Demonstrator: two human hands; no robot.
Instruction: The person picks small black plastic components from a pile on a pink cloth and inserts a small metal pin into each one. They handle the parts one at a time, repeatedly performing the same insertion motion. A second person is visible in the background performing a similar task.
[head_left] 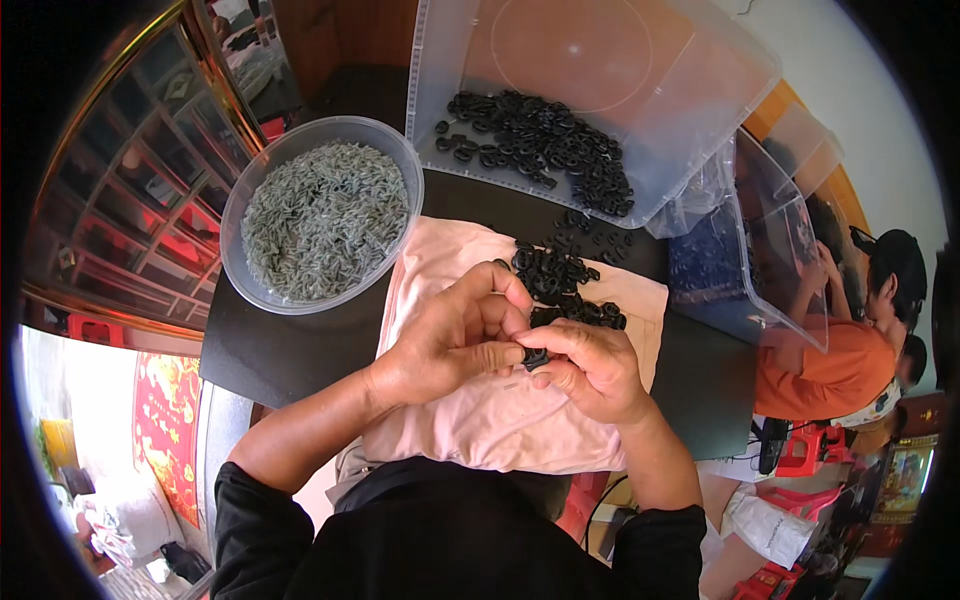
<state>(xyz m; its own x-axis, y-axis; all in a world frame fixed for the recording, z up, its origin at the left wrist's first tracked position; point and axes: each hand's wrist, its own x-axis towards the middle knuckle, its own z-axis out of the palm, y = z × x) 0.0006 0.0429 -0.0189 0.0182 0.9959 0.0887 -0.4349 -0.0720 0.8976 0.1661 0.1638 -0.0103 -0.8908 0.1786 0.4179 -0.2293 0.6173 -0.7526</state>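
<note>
Plain black shirt (450,545), dark fabric over the front of the body, creased black left sleeve (262,540), matching right sleeve (658,553), both ending near the elbows, bare forearms (318,425), ungloved left hand (450,335), ungloved right hand (592,372).

2 hands (470,330) (597,368), dozens blk pcs (555,272), 1 rnd tub (414,185), 1 cloth (480,430).

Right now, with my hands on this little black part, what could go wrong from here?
The small black part is pinched between your left hand and right hand, so it could slip onto the pink cloth. The loose black pile lies just beyond your hands, so a brush might scatter it. The round tub of grey pieces stands close to the table's left edge; a knock might spill it.
</note>
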